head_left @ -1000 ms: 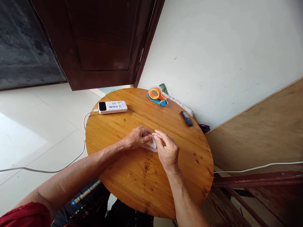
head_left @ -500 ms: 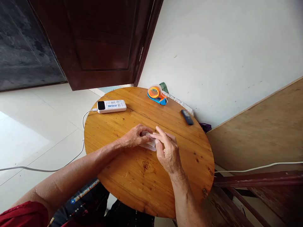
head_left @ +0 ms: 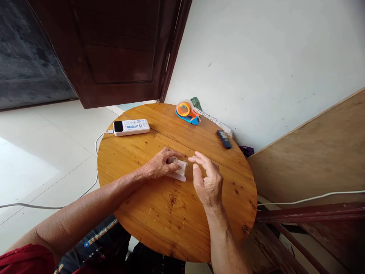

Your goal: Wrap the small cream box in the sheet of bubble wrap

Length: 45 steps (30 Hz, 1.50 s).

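Note:
A small clear plastic package [head_left: 180,171] lies flat near the middle of the round wooden table [head_left: 159,228]. What is inside it is too small to make out. My left hand [head_left: 163,163] rests over the package's left part and grips it, thumb on top, hiding that side. Just right of the package, my right hand [head_left: 209,179] is raised with its fingers apart and bent a little. Nothing shows between those fingers, and they do not touch the package.
A white device [head_left: 131,127] with a cable plugged in lies at the table's back left. At the back stands an orange-and-blue tape dispenser [head_left: 187,112], beside a printed paper strip [head_left: 213,121]. A dark blurred-out object [head_left: 224,139] lies at the right, near the wall.
My right hand has drawn back to the right, off the package, and its fingers have spread. The left hand stays on the package. The view has shifted slightly.

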{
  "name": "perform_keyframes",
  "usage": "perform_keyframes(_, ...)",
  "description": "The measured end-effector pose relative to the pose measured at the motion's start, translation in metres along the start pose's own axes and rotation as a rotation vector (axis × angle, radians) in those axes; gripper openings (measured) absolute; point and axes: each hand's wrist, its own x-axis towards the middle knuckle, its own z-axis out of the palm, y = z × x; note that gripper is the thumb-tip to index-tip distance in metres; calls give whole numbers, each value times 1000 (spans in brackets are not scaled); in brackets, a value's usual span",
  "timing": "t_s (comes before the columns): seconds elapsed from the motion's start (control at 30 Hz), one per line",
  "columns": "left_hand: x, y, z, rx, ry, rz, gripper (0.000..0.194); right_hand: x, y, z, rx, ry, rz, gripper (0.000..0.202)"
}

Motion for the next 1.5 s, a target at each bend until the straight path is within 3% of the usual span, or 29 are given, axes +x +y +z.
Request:
perform_keyframes(0.17, 0, -1, 0, -9, -13, 4, 41, 0, 0, 1, 49, -142, -27, 32)
perform_keyframes(0.33, -1, 0, 2, -25, 18, 8, 46, -2, 8, 4, 58, -19, 144, 29)
perform_keyframes(0.63, -3, 0, -11, -345, 37, -200, 52, -1, 17, 2, 196, -42, 267, 25)
perform_keyframes(0.87, -3, -2, -10, -350, 33, -180, 50, 1, 15, -1, 279, -249, 261, 33)
perform_keyframes(0.97, -4, 1, -10, -346, 19, -150, 47, 0, 15, 3, 259, -280, 241, 38)
perform_keyframes(1.2, -6, 0, -4, -365, -7, -137, 53, 1, 14, 19, 263, -170, 246, 14)
perform_keyframes(1.5, -1, -5, 2, -457, -79, -117, 65, 1, 15, 25, 280, -85, 145, 15)
